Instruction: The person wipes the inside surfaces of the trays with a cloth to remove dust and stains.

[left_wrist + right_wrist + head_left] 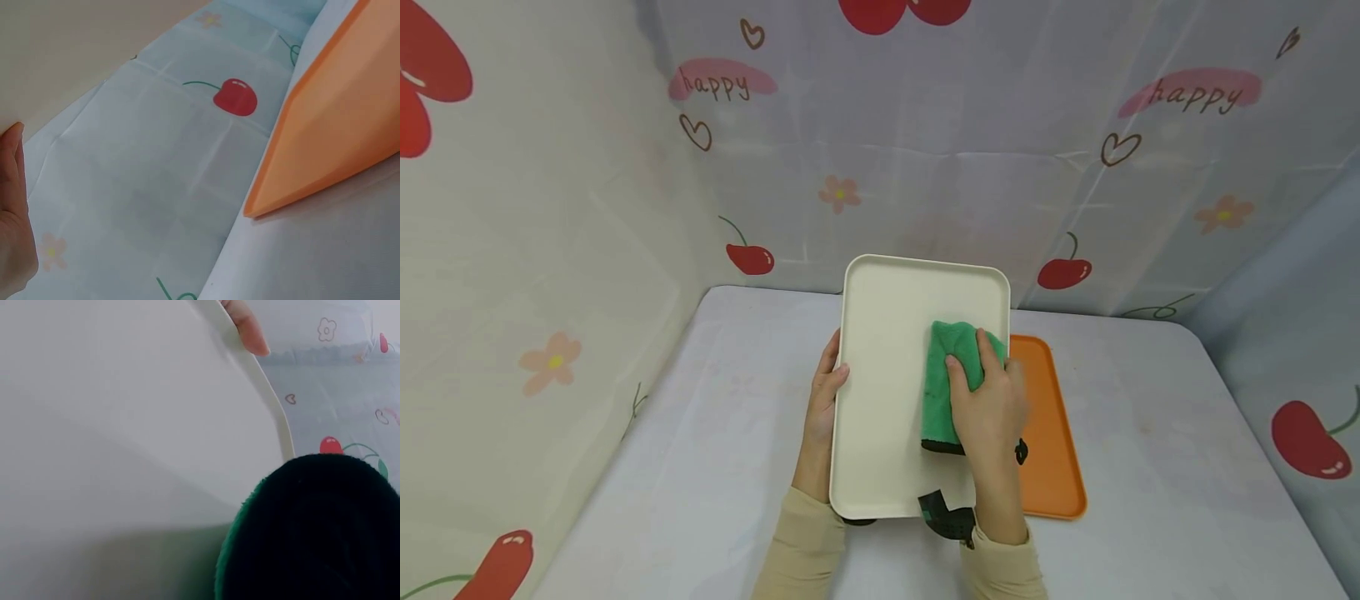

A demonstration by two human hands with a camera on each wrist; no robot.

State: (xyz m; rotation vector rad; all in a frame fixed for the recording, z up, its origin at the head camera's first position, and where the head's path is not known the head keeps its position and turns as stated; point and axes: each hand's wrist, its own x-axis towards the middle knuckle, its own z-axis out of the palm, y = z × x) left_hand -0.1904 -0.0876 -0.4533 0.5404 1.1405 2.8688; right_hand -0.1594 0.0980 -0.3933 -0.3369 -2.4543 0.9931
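Observation:
A cream rectangular tray (880,392) is held up over the table, its inner face toward the head camera. My left hand (822,408) grips its left edge, thumb on the rim and the other fingers behind. In the left wrist view, that hand (14,219) shows against the tray's underside (75,50). With my right hand (992,417) I hold a folded green cloth (940,396) with a dark edge against the right half of the tray. The right wrist view has the cloth (312,531) large and dark, overlapping the tray's face (125,394).
An orange tray (1048,433) lies on the white-covered table (1150,433), partly hidden behind the cream tray and right arm. A black strap piece (946,518) sits by the right wrist. Curtains printed with cherries (955,167) stand at the back and sides.

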